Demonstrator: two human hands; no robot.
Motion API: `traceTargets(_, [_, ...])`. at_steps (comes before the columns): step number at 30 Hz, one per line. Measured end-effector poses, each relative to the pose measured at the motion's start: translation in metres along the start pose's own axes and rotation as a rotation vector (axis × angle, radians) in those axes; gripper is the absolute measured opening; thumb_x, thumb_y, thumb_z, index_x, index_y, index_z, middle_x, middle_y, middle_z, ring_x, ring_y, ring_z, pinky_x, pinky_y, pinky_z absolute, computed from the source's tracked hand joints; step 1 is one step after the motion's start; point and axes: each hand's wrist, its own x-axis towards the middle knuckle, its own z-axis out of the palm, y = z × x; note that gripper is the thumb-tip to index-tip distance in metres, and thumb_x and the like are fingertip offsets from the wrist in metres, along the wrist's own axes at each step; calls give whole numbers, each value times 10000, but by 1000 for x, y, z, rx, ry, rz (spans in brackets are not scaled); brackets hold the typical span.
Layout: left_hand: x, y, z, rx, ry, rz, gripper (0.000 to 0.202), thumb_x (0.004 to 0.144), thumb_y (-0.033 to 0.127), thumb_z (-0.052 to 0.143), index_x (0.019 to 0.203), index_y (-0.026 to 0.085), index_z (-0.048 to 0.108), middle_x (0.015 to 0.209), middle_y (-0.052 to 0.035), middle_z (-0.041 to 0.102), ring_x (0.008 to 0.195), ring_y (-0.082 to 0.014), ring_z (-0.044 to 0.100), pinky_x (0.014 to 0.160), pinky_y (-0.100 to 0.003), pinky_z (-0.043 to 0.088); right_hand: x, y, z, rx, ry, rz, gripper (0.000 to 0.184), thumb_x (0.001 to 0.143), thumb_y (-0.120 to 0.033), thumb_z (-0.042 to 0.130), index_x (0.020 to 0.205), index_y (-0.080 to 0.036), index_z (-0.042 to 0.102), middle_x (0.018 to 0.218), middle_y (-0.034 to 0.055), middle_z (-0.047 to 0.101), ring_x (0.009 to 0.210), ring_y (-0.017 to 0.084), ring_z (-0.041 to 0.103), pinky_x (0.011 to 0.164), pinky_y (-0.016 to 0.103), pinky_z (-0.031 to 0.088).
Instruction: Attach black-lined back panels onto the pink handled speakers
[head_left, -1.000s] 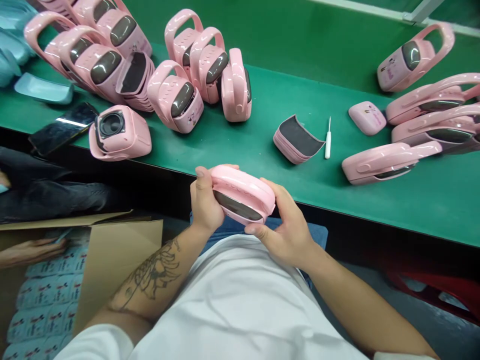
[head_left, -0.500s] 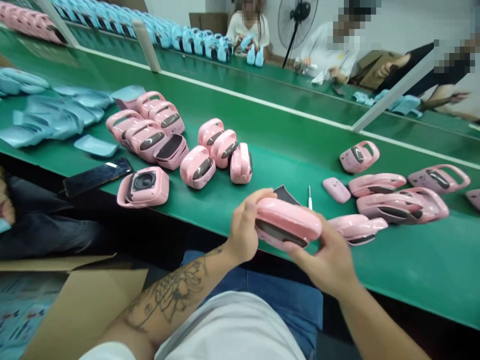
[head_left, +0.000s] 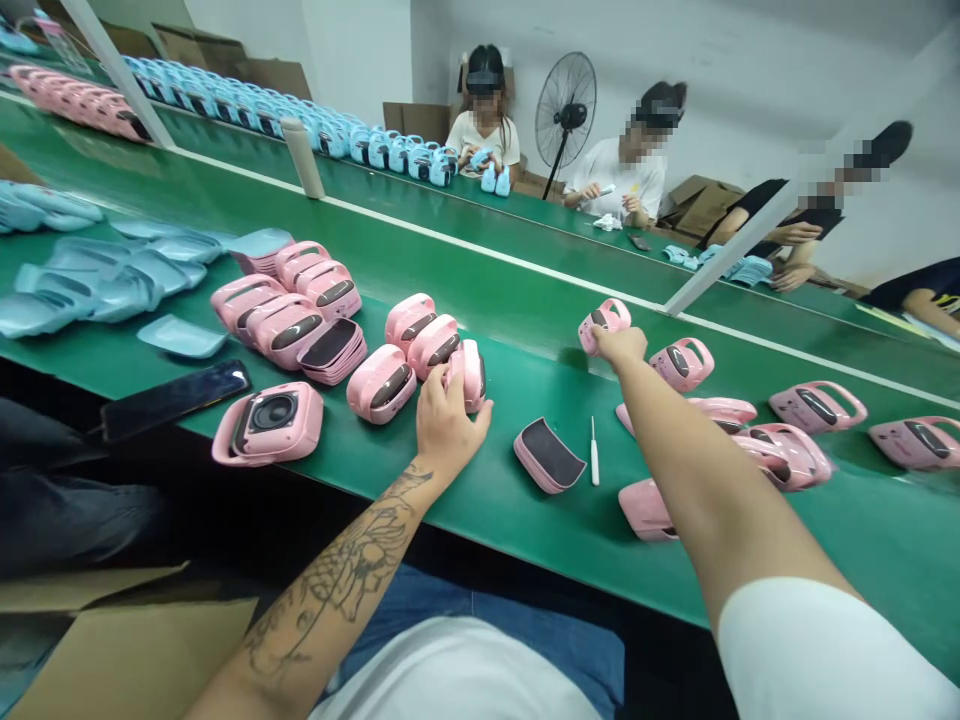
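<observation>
My right hand point(head_left: 619, 345) is stretched far out over the green belt point(head_left: 525, 300), closed on a pink handled speaker point(head_left: 604, 322) that sits at or just above the belt. My left hand point(head_left: 446, 420), on a tattooed forearm, rests on an upright pink speaker point(head_left: 470, 372) at the right end of a cluster of pink speakers point(head_left: 409, 350); its fingers curl round the casing. Between my arms lie a small stack of pink grille panels point(head_left: 549, 457) and a thin white tool point(head_left: 593, 452).
More pink speakers point(head_left: 780, 430) lie at the right. An open-fronted speaker point(head_left: 268, 422) and a dark phone point(head_left: 176, 397) sit near the front edge, light blue shells point(head_left: 82, 280) at left. Several seated people work at the far bench beside a standing fan point(head_left: 564, 115). A cardboard box point(head_left: 127, 650) stands at lower left.
The view has tilted up. The pink speaker held in both hands went out onto the belt in my right hand; my left hand let go and moved onto the speaker cluster.
</observation>
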Motion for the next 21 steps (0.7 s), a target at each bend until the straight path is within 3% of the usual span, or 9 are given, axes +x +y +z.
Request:
traceTargets(2, [-7,6,-4,9,104,75,461,892,294,728,1308,105,669,1297,-227,607,1130,-355,645,986,-490,554,4,6,12,-10,-30,68,396,1029,-398,699,1365,-197,644,1385,110,668,1174,263,700,980,484,623])
traceTargets(4, [-13,16,-11,-10,68,201,391,915,213,671,1297,135,696,1256,-205,625,1091,-332,636,950,-474,550,4,11,19,-14,-48,116,404,1027,-400,700,1370,-194,641,1387,111,667,1176,265,700,981,488,623])
traceTargets(8, [-21,38,-14,-169,-420,654,360,909,123,610,1232,188,755,1326,-182,642,1178,-340,595,1008,-497,520,1,14,11,19,-33,101,424,1025,-400,703,1389,-194,633,1433,118,643,1229,284,679,1027,523,599])
traceTargets(10, [-22,46,-9,-243,-584,747,271,920,122,606,1113,177,788,1310,-178,662,1197,-340,585,1038,-507,508,-7,12,-6,61,-8,47,486,1009,-397,719,1436,-195,605,1524,141,587,1338,320,622,1113,567,538])
traceTargets(13, [-20,51,-2,-301,-633,693,194,933,127,623,953,191,805,1260,-147,691,1163,-316,597,1030,-501,518,-40,12,-42,157,-1,-81,615,961,-383,744,1504,-159,561,1610,188,530,1474,352,521,1241,529,409])
traceTargets(16, [-13,53,0,-341,-608,572,167,922,139,671,927,218,819,1265,-124,694,1122,-294,624,988,-482,556,-107,30,-70,270,-41,-230,535,934,-430,730,1421,-224,653,1499,120,660,1318,303,657,1169,460,488])
traceTargets(18, [-9,55,-6,-367,-589,489,154,917,146,702,938,233,826,1235,-105,702,1091,-267,649,965,-445,587,-163,53,-71,482,-18,-296,474,950,-471,690,1366,-244,681,1411,106,710,1172,291,725,1060,490,564])
traceTargets(21, [-12,65,-22,-521,-511,354,151,914,143,730,963,246,830,1228,-83,706,1107,-235,675,976,-391,609,-240,90,-45,834,115,-68,521,919,-570,728,1346,-275,677,1367,108,712,1163,302,714,1023,529,585])
